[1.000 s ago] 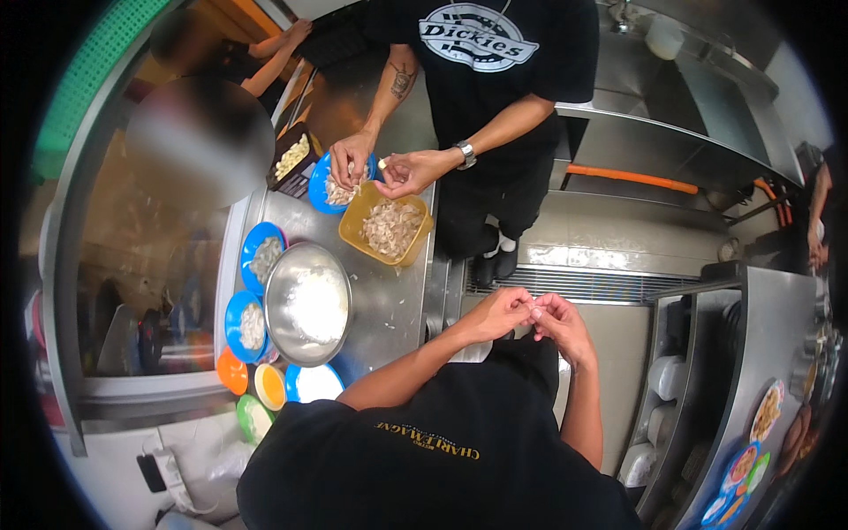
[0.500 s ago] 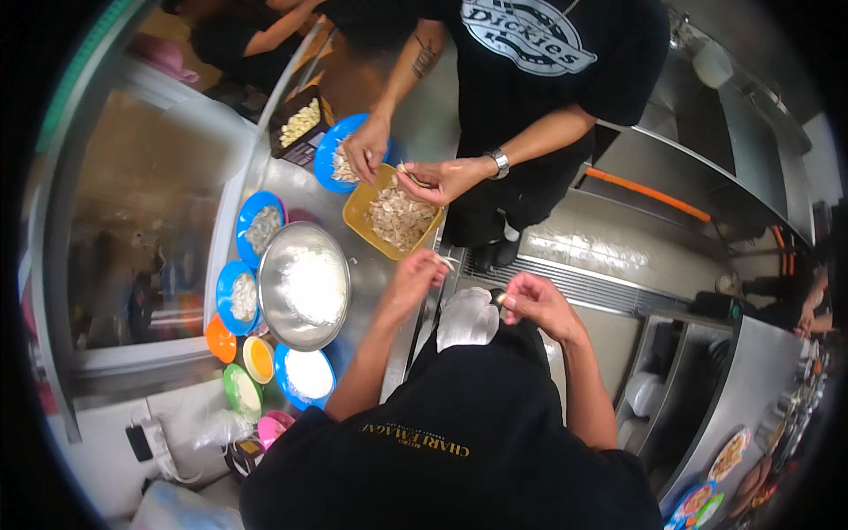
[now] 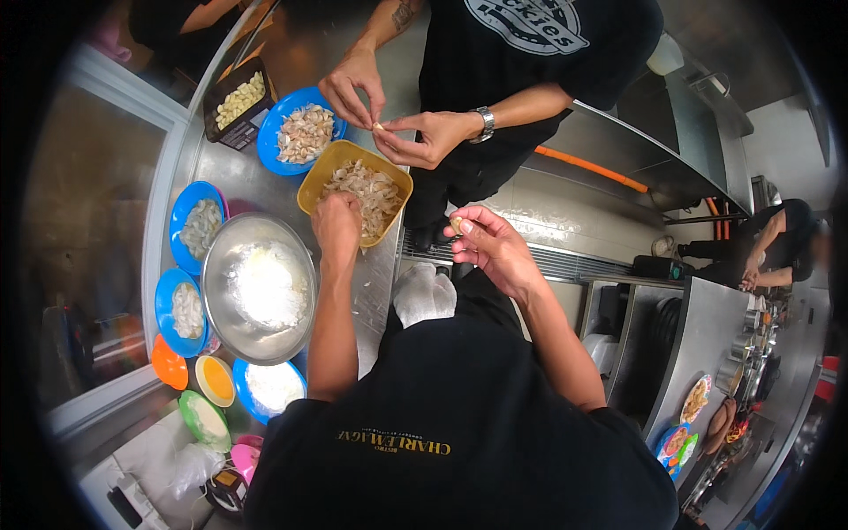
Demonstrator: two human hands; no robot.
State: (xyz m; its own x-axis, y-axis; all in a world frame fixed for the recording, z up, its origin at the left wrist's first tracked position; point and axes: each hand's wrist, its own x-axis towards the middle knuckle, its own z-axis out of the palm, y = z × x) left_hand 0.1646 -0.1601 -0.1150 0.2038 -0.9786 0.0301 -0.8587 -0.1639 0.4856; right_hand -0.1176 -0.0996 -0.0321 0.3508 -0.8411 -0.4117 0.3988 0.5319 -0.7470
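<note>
My left hand (image 3: pixel 338 223) reaches over the near rim of a yellow square tub (image 3: pixel 402 199), which is full of papery garlic skins (image 3: pixel 367 190). Its fingers are curled, with the tips hidden among the skins. In front of my body, my right hand (image 3: pixel 496 247) is raised and pinches a small tan garlic clove (image 3: pixel 457 225) between thumb and fingers. Beyond the tub a blue bowl (image 3: pixel 274 163) carries unpeeled garlic cloves (image 3: pixel 306 134). Across from me, a co-worker's two hands (image 3: pixel 422 137) hold another small clove above the tub.
A black box (image 3: pixel 240 132) of pale peeled cloves sits at the far left. A large steel bowl (image 3: pixel 219 331) with white powder stands beside several small bowls of blue, orange and green. To the right are steel shelves (image 3: pixel 609 327) and another counter, with people farther off.
My left hand has moved from above my lap, with a strip of skin, into the yellow tub. My right hand has risen, still pinching the clove. My view has shifted.
</note>
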